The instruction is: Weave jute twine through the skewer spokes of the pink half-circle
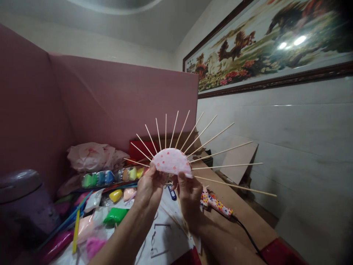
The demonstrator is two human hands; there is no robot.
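Raised above the table is a half-round piece in pale pink with red dots (172, 161), and several thin wooden sticks (176, 129) fan out from its curved edge. My left hand (150, 186) grips its left end, thumb on the front face. At the lower right edge, my right hand (189, 191) pinches it the same way. The fingers behind the piece are mostly hidden. Below my hands, more loose sticks (175, 219) lie on a white sheet (154, 235) with dark printed lines.
Packets of coloured clay (116, 216) crowd the left side, with a yellow strip (75, 232) among them. A flower-patterned glue gun (217, 205) and its black cord (248, 235) lie at right. Blue-handled scissors (172, 192) rest behind my hands. A lidded container (26, 209) stands far left.
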